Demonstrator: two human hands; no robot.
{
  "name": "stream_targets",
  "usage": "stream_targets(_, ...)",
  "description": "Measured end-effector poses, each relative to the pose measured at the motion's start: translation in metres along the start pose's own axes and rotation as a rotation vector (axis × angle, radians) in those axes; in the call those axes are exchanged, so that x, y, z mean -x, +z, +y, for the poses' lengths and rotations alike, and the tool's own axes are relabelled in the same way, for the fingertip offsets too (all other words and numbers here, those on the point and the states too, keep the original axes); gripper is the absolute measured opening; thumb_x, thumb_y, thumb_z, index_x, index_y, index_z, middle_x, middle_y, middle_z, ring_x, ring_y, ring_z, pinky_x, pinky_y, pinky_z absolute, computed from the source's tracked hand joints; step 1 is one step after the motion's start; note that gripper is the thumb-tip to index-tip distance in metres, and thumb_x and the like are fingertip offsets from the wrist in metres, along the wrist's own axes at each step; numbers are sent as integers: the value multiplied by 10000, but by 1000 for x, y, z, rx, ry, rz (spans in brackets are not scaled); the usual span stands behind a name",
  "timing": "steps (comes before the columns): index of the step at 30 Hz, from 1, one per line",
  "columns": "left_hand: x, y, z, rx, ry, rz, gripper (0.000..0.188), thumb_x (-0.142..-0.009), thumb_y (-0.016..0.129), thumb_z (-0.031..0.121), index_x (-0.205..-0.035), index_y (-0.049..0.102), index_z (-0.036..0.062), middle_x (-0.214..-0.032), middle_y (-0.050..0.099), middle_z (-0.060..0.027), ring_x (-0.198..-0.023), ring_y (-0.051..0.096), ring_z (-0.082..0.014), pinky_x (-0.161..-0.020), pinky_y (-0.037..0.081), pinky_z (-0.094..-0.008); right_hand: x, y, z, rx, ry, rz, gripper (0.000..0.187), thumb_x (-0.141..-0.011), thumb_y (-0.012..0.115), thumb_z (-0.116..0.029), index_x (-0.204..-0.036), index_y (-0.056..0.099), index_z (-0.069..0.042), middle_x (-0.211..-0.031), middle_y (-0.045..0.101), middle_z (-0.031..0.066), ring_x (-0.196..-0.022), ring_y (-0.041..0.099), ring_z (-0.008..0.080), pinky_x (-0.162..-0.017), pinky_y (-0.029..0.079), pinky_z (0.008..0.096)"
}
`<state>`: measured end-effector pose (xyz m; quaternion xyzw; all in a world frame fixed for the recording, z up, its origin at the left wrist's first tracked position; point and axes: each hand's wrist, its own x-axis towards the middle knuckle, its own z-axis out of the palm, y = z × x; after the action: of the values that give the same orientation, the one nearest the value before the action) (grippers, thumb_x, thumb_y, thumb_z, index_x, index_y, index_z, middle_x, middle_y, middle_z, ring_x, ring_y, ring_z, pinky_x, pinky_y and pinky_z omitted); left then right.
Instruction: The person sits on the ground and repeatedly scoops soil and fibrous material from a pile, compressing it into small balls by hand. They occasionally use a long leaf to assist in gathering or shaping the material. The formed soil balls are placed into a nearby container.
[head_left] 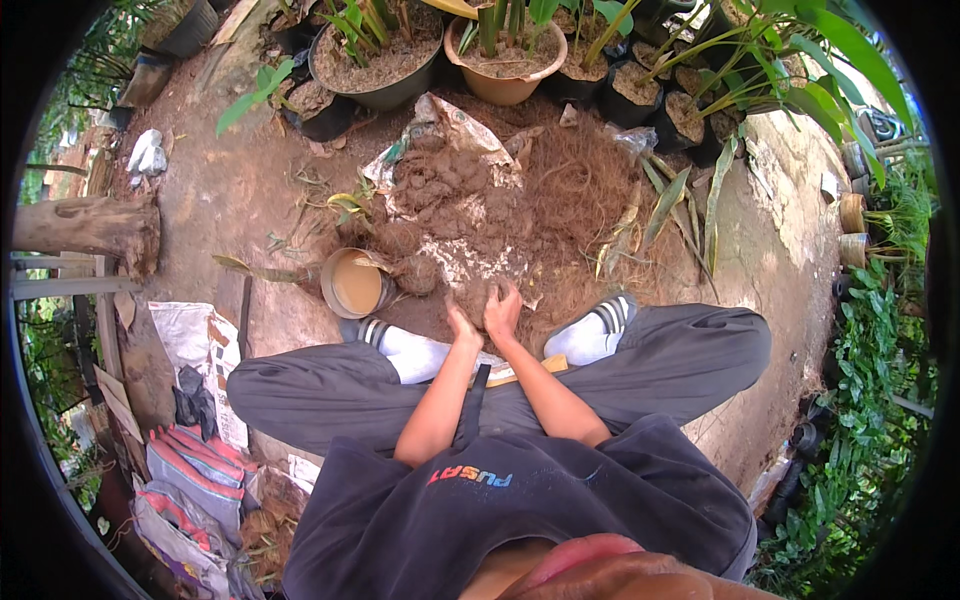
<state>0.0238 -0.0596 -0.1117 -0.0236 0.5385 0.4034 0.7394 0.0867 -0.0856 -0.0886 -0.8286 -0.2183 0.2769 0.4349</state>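
Note:
Close in front of my crossed legs, my left hand (462,325) and my right hand (502,311) are cupped toward each other. A clump of brown soil (478,300) shows between them, and its far side blends into the ground, so its exact shape is unclear. Just beyond lies a heap of damp brown soil (440,185) on a torn white sack (470,128). Loose brown coconut fibre (585,180) spreads to its right. To the left of my hands sit a round fibre-covered ball (416,275) and a tub of muddy brown water (355,284).
Potted plants (505,75) line the far side. Long cut leaves (668,208) lie at right. A log (90,235) juts in at far left, near a white sack (200,350) and a striped sack (200,470). My socked feet (590,335) flank the work spot.

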Motion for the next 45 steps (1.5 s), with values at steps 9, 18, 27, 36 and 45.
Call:
stream_targets(9, 4, 3, -3, 29, -285, -176, 629, -934, 279, 565, -1319, 500, 121, -1316, 546, -83, -1194, 519, -292, -1024, 398, -462, -11, -16, -6, 39, -81, 80, 327, -862, 582, -174, -1107, 616, 39, -1197, 572, 257, -1136, 527, 399, -991, 398, 427)
stream_targets(18, -4, -14, 6, 73, -184, -97, 555, -972, 258, 477, -1302, 512, 110, -1319, 537, -96, -1207, 508, -307, -1031, 394, -495, 6, -10, -17, 142, -289, -119, 400, -830, 601, -244, -1157, 611, -13, -1281, 504, 311, -1149, 519, 445, -991, 413, 455)
stream_targets(27, 28, 13, 23, 127, -297, -30, 600, -936, 277, 545, -1285, 530, 128, -1294, 556, -94, -1200, 510, -306, -1042, 374, -514, 0, -11, -3, 229, -349, -142, 430, -825, 604, -263, -1183, 598, -25, -1290, 498, 299, -1118, 527, 448, -980, 418, 458)
stream_targets(36, -35, -46, 10, 241, -56, -129, 480, -921, 410, 464, -1121, 598, 70, -1132, 624, -112, -1016, 601, -305, -911, 481, -462, 12, 10, -9, 153, -206, -309, 419, -888, 584, -313, -1214, 564, -50, -1301, 475, 230, -1258, 396, 376, -1079, 286, 449)
stream_targets(45, 8, 9, 27, -770, 853, 243, 182, -796, 696, 108, -895, 640, -33, -856, 664, -128, -784, 615, -218, -746, 496, -364, -21, 33, 45, -1071, 743, -493, 486, -967, 382, -495, -1134, 591, -89, -1108, 644, 75, -1027, 605, 232, -917, 478, 407)
